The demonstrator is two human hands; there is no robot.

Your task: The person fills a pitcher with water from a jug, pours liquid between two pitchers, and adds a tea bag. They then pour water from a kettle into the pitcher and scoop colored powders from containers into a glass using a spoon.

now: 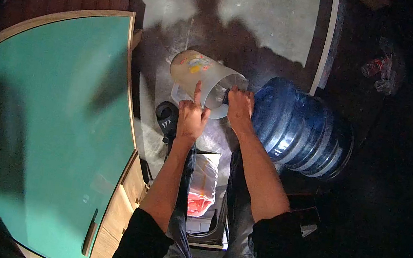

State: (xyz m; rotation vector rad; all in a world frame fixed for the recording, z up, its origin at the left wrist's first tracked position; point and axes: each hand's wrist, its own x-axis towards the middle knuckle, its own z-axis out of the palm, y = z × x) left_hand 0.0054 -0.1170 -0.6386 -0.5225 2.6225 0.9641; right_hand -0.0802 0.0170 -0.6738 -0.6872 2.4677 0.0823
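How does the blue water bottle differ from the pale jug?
The ribbed dark blue plastic water bottle is far larger than the pale frosted plastic jug. The jug has a colourful print and a handle, held by the left hand; the right hand grips the plain bottle's neck. Both are tipped, mouths together.

Jug [201,73]: frosted translucent plastic, matt, coloured print on the side. Water bottle [299,129]: blue translucent plastic, glossy, ribbed. Tabletop [44,122]: smooth teal surface, matt, pale wood edging. Drawer fronts [125,197]: light wood. Floor [275,17]: rough, dusty concrete.
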